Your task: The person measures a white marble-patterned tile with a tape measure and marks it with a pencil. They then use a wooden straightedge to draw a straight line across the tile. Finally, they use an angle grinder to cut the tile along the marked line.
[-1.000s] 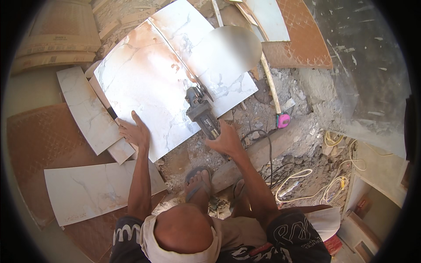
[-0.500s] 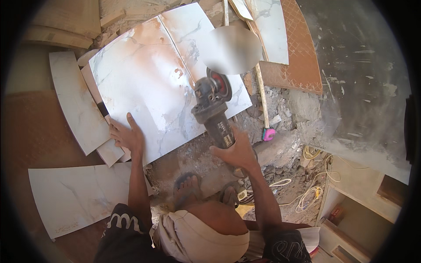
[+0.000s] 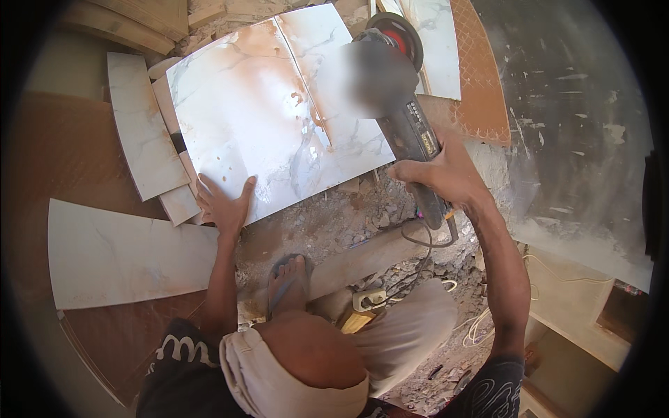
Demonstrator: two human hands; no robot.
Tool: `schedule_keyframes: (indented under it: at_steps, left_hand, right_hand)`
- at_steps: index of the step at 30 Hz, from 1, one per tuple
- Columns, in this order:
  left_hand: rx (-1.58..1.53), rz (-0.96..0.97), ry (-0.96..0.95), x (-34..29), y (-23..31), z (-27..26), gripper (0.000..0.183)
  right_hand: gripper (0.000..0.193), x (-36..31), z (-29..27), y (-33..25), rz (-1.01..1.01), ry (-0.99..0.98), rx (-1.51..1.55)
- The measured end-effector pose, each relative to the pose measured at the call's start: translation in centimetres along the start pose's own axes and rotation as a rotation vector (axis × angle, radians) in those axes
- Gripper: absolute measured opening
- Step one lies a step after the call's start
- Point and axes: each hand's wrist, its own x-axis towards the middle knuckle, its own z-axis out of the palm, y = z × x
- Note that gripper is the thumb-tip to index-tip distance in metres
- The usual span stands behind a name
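Note:
My right hand [image 3: 446, 171] is wrapped round the body of a black angle grinder [image 3: 411, 132]. Its dark disc with a red centre [image 3: 397, 38] is at the far side, over the right part of a white marble-look tile and the pieces beyond. On that large white tile [image 3: 265, 132] runs a narrow dark cut line from the far edge towards the middle, with orange-brown wet smears beside it. At the tile's near left corner my left hand [image 3: 226, 205] lies with fingers spread, thumb on the glossy surface. A blurred patch hides part of the grinder's head.
Narrow marble-look tile pieces [image 3: 136, 125] and another cut tile [image 3: 132, 258] lie at left. A brown patterned tile [image 3: 481, 76] stands at far right beside a dark slab [image 3: 571, 139]. A power socket [image 3: 369, 299], cables and rubble lie near my feet.
The grinder has moved away from the cut line, up and to the right, in my right hand. The left hand stays at the tile's corner. The pink tape measure is mostly hidden now.

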Motion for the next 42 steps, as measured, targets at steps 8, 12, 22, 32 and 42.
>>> schedule_keyframes:
  at_steps: [8, 12, 22, 32, 42]
  left_hand:
    - [0.169, 0.235, -0.269, -2.4, -2.6, -2.5, 0.164]
    - [0.197, 0.269, -0.209, -2.1, -3.5, -2.1, 0.163]
    - [0.186, 0.385, -0.135, -2.1, -4.7, -1.3, 0.159]
    - [0.105, 0.346, -0.193, -2.0, -4.4, -1.7, 0.154]
    - [0.138, 0.319, -0.203, -2.2, -3.6, -2.0, 0.154]
  right_hand:
    - [0.049, 0.2, 2.5, 9.2, -0.153, 0.215, 0.086]
    - [0.048, 0.9, 6.4, 13.0, -0.134, 0.266, 0.087]
    - [0.056, 1.8, 16.4, 17.5, -0.06, 0.271, -0.014]
    - [0.061, 2.3, 18.1, 16.9, -0.032, 0.184, -0.03]
    - [0.068, 3.3, 18.5, 17.9, -0.01, 0.134, 0.059]
